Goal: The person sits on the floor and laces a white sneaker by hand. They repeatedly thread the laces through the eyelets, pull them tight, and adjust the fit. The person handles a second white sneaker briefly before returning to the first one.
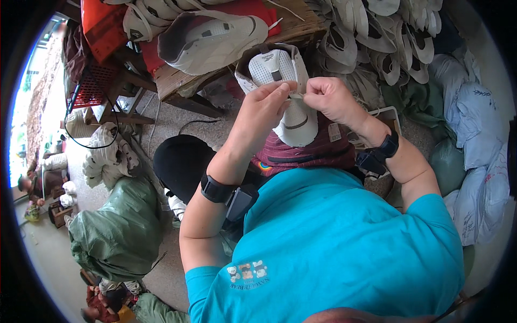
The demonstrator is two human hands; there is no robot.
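Observation:
An off-white sneaker point(301, 125) rests over my lap, its toe toward me and its mesh tongue point(271, 65) showing at the far end. My left hand point(267, 105) pinches a pale shoelace point(294, 96) over the lacing area, thumb and fingertips pressed together. Close beside it, my right hand point(329, 98) is curled with its fingertips closed on the same lace. Both hands hide most of the eyelets. Beneath the shoe lies a dark red striped cloth point(336, 146).
A wooden bench point(186, 89) ahead carries more sneakers point(212, 40). Many pale shoe uppers point(377, 37) hang in bunches at the far right. White sacks point(474, 124) line the right side; a green sack point(116, 231) sits at left. Other people point(99, 304) are at far left.

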